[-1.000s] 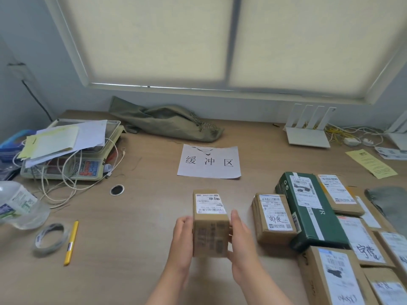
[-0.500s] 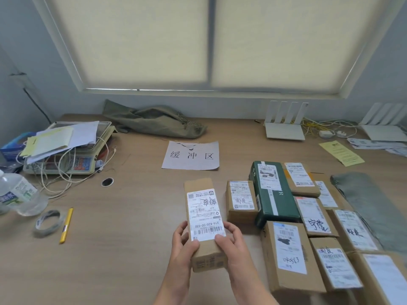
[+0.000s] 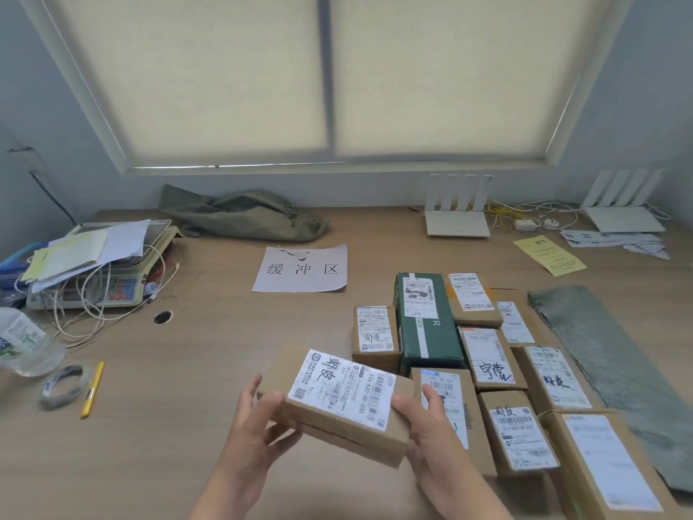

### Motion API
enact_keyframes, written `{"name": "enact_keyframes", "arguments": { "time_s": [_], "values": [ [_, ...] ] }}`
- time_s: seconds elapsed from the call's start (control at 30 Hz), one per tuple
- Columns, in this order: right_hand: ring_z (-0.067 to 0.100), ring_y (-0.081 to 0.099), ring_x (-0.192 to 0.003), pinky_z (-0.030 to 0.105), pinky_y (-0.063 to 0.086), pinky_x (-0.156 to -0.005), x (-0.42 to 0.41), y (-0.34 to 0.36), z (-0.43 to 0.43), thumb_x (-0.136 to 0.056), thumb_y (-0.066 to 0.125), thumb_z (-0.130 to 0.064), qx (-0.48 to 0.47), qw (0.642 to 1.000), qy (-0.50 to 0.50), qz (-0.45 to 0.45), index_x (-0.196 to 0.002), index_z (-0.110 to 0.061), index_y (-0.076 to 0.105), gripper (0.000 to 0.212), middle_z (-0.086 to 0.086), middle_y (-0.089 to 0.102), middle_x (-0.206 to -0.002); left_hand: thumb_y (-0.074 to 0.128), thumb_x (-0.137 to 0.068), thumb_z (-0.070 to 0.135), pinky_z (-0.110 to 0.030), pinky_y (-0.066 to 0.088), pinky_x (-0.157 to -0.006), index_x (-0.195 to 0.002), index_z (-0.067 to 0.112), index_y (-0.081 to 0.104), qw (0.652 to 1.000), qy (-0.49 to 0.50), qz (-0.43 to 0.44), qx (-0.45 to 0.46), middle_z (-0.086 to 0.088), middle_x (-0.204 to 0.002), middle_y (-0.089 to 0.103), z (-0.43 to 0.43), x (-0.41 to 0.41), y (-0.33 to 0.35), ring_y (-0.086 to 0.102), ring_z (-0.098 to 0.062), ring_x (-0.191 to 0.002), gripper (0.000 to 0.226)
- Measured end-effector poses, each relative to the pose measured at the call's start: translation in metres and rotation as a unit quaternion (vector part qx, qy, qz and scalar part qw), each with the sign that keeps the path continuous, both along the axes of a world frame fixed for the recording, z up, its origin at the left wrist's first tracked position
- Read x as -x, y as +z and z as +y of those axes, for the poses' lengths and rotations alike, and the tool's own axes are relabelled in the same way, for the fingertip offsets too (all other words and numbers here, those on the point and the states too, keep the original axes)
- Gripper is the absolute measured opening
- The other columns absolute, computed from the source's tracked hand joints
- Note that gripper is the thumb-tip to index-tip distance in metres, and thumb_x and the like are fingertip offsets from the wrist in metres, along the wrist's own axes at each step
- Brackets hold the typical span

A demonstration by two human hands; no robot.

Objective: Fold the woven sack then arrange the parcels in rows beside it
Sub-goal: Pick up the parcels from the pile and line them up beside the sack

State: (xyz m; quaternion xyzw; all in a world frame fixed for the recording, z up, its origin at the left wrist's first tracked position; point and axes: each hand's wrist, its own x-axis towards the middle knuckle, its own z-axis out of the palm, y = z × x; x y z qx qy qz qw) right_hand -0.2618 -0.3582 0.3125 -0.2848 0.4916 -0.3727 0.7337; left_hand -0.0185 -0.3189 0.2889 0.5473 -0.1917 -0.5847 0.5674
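Cardboard is taking centre stage: a cardboard parcel [image 3: 339, 403] is being held up off the table [image 3: 180, 369], white label facing upward and the box sitting at an angle to the table edge. The left hand [image 3: 258, 418] is gripping its left end, thumb pressing on the top edge and fingers curling underneath. The right hand [image 3: 427, 433] is gripping the right end, fingers wrapping round the side. Both hands are closing firmly on it.

Just to the right, the other parcels [image 3: 491, 358] are lying label-up in rows, packed edge to edge, with a dark green box [image 3: 450, 347] sitting among the brown ones at the far end. Beyond them, along the right side, the woven sack [image 3: 607, 362] is lying flat as a long grey-green folded strip, right beside the outer row.

Behind the action, a paper sign [image 3: 302, 268] with printed characters is lying mid-table, and a crumpled olive cloth [image 3: 243, 215] is slumping against the back wall. Over on the left, a scale [image 3: 112, 287] is carrying loose papers and trailing cables, while a tape roll [image 3: 62, 384] and a yellow pen [image 3: 93, 388] are resting side by side near the front edge.
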Motion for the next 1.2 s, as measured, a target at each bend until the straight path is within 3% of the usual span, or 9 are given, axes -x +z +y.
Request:
{"name": "enact_keyframes", "arguments": {
  "time_s": [0.13,0.2,0.3,0.43,0.6,0.77,0.93,1.07,1.2],
  "values": [
    [0.028,0.062,-0.103,0.043,0.053,-0.080,0.002,-0.010,0.003,-0.064,0.083,-0.045,-0.058,0.998,0.008,0.029,-0.136,-0.027,0.042,0.085,0.006,0.063,-0.121,0.077,-0.056,0.036,-0.050,0.059,-0.077,-0.140,0.059,0.034,0.998,-0.020,0.036,-0.040,-0.001,-0.141,0.043,0.015,0.022,-0.012,0.058,-0.036,-0.110,0.097],
    [0.028,0.060,-0.102,0.045,0.053,-0.080,0.007,-0.013,0.002,-0.070,0.082,-0.040,-0.067,0.997,-0.029,0.031,-0.125,-0.020,0.056,0.064,0.011,0.065,-0.120,0.079,-0.046,0.041,-0.051,0.059,-0.076,-0.138,0.063,0.034,0.996,-0.063,0.033,-0.060,-0.001,-0.137,0.045,0.027,0.026,-0.016,0.058,-0.039,-0.109,0.104],
    [0.026,0.061,-0.099,0.046,0.053,-0.085,0.014,-0.015,-0.007,-0.078,0.075,-0.035,-0.047,0.997,-0.033,0.054,-0.105,-0.016,0.072,0.033,0.013,0.072,-0.113,0.076,-0.040,0.041,-0.044,0.059,-0.071,-0.139,0.041,0.047,0.987,-0.122,0.050,-0.090,-0.013,-0.128,0.057,0.033,0.026,-0.022,0.061,-0.038,-0.093,0.103],
    [0.022,0.066,-0.081,0.035,0.045,-0.074,0.003,-0.016,-0.007,-0.059,0.076,-0.045,-0.015,0.998,0.009,0.060,-0.095,-0.016,0.067,0.047,0.010,0.073,-0.093,0.078,-0.059,0.016,-0.027,0.058,-0.049,-0.134,0.010,0.051,0.988,-0.119,0.034,-0.088,-0.020,-0.099,0.065,0.027,0.024,-0.027,0.069,-0.032,-0.069,0.080],
    [0.037,0.067,-0.109,0.054,0.057,-0.089,-0.038,-0.033,0.006,-0.039,0.095,-0.052,-0.003,0.996,-0.055,0.066,-0.121,-0.033,0.055,0.094,0.013,0.055,-0.128,0.087,-0.066,0.022,-0.041,0.059,-0.082,-0.135,0.024,0.052,0.970,-0.238,-0.033,-0.039,-0.019,-0.115,0.073,0.020,0.044,-0.013,0.073,-0.034,-0.103,0.078],
    [0.041,0.070,-0.100,0.052,0.060,-0.080,-0.039,-0.038,0.004,-0.077,0.082,-0.024,-0.016,0.994,-0.106,0.023,-0.122,-0.021,0.055,0.053,0.023,0.060,-0.123,0.078,-0.073,0.021,-0.044,0.058,-0.086,-0.142,0.024,0.043,0.963,-0.269,0.009,0.012,-0.022,-0.125,0.069,0.015,0.054,-0.020,0.070,-0.038,-0.107,0.078],
    [0.027,0.076,-0.088,0.041,0.062,-0.072,-0.035,-0.039,0.002,-0.099,0.057,-0.021,-0.009,0.994,0.018,0.104,-0.129,-0.024,0.057,0.030,0.009,0.077,-0.102,0.082,-0.063,0.024,-0.047,0.060,-0.075,-0.132,0.039,0.046,0.986,-0.158,0.017,-0.049,-0.020,-0.116,0.072,0.001,0.067,-0.039,0.073,-0.043,-0.096,0.080],
    [0.014,0.074,-0.097,0.034,0.060,-0.086,-0.033,-0.047,0.011,-0.094,0.049,-0.005,0.036,0.981,0.084,0.174,-0.134,-0.040,0.052,0.052,-0.006,0.076,-0.111,0.081,-0.081,0.022,-0.053,0.061,-0.076,-0.122,0.018,0.042,0.991,-0.057,-0.012,-0.120,-0.024,-0.110,0.071,-0.023,0.073,-0.052,0.074,-0.042,-0.090,0.057],
    [0.006,0.067,-0.110,0.036,0.052,-0.100,-0.027,-0.069,0.008,-0.097,0.054,-0.018,0.037,0.977,0.061,0.202,-0.142,-0.049,0.040,0.056,-0.013,0.068,-0.127,0.067,-0.094,0.020,-0.057,0.058,-0.089,-0.124,0.018,0.045,0.989,-0.095,-0.025,-0.114,-0.018,-0.116,0.071,-0.039,0.077,-0.062,0.074,-0.036,-0.097,0.037]
  ]
}}
